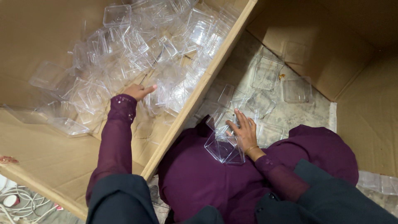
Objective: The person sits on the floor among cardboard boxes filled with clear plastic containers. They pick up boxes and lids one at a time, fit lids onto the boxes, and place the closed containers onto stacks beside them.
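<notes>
My left hand (139,90) reaches into a big cardboard box (54,161) and touches the pile of clear plastic containers (137,45) lying in it, fingers bent among them; whether it grips one I cannot tell. My right hand (244,130) rests with spread fingers on a stack of clear plastic boxes (224,147) that sits on my purple-clothed lap (199,178). Both arms wear purple sleeves, and a gold bangle is on the right wrist.
More clear boxes (265,72) and a clear lid (297,89) lie on the floor ahead of my lap. Flattened cardboard (365,103) lies at the right. White cables (16,205) are at the bottom left corner.
</notes>
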{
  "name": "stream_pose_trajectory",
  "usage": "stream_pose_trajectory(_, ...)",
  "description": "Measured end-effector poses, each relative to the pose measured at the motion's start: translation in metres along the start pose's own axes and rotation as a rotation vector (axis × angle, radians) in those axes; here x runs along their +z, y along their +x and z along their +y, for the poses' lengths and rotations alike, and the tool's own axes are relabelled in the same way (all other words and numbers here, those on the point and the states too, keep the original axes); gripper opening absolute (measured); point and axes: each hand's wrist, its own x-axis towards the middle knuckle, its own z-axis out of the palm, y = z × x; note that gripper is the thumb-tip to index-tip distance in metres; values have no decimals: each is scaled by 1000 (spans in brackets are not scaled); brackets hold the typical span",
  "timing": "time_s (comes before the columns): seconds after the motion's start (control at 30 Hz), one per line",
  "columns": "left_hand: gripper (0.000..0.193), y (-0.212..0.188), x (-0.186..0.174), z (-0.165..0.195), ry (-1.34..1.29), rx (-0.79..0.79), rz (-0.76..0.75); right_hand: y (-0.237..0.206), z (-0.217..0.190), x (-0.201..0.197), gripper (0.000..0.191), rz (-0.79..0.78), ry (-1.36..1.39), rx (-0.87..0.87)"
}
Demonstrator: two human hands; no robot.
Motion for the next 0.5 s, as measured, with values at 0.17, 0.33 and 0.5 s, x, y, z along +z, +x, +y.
stream_pose_trajectory(0.17, 98, -6, 14, -6, -291, -15, -1, 1, 0, -3, 43, 36, 37, -15)
stream_pose_trajectory(0.33, 82, -9, 25, -4, -697, -96, -73, 1, 0, -4, 41, 37, 26, -18)
stream_pose_trajectory(0.5, 66, -2, 44, 13, -691, 56, 101, 1, 2, -3, 42, 28, 14, -6)
